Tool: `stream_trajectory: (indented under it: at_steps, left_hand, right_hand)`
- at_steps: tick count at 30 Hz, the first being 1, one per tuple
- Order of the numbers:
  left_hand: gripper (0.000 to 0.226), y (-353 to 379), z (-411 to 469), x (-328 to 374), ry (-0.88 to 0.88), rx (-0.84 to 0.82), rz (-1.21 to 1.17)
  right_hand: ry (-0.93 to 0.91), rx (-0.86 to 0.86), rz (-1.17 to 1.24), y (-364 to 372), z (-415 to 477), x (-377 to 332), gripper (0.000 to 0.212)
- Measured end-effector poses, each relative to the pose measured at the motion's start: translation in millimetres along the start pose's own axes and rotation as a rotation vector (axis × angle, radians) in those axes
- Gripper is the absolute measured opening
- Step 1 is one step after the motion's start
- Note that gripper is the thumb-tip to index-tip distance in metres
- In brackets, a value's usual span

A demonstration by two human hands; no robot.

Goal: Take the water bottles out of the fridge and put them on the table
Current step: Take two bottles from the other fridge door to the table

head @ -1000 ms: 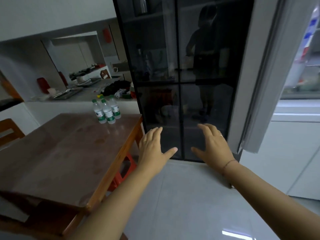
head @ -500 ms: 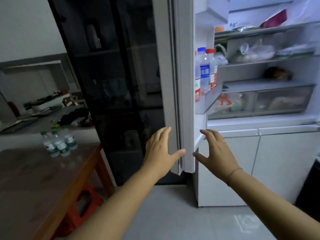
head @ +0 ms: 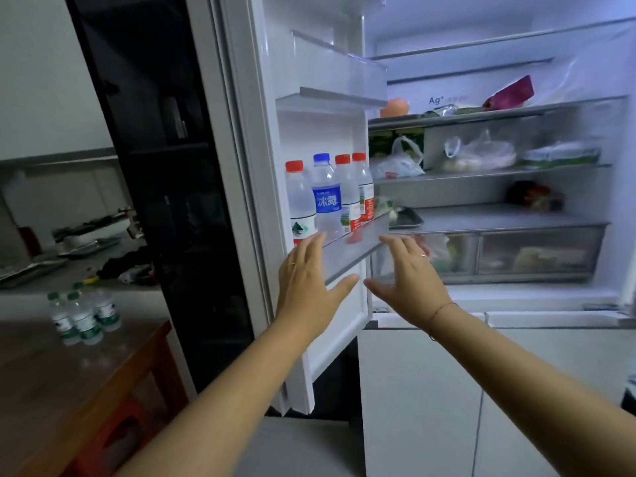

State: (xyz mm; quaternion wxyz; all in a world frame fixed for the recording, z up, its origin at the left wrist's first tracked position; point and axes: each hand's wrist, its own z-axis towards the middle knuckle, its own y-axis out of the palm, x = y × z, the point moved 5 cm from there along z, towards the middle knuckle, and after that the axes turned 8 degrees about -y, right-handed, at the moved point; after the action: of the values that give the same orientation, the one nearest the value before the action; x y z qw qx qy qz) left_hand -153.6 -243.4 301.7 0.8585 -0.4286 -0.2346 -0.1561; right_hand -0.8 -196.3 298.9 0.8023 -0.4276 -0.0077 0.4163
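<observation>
Two arms extended over a pale tiled floor (head: 299,449). The left hand (head: 303,287) and right hand (head: 409,284) were spread, fingers straight, holding nothing, before the door shelf (head: 354,249); contact could not be judged. Just above the fingertips, four water bottles (head: 327,197) stood in that shelf: three red-capped, one blue-capped. Far left of the left hand, three green-capped bottles (head: 84,318) stood together on the wooden table (head: 86,390). Beyond the right hand, the fridge (head: 481,222) stood open.

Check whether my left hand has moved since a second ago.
Yes. The left hand went right, from before the dark glass cabinet to the fridge door shelf.
</observation>
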Motion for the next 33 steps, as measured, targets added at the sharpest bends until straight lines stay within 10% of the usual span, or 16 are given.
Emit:
stream_trajectory:
  at_steps: [33]
  left_hand:
    - [0.084, 37, 124, 7, -0.46, 0.537, 0.019]
  right_hand:
    - [-0.238, -0.028, 0.594, 65, 216, 43, 0.075]
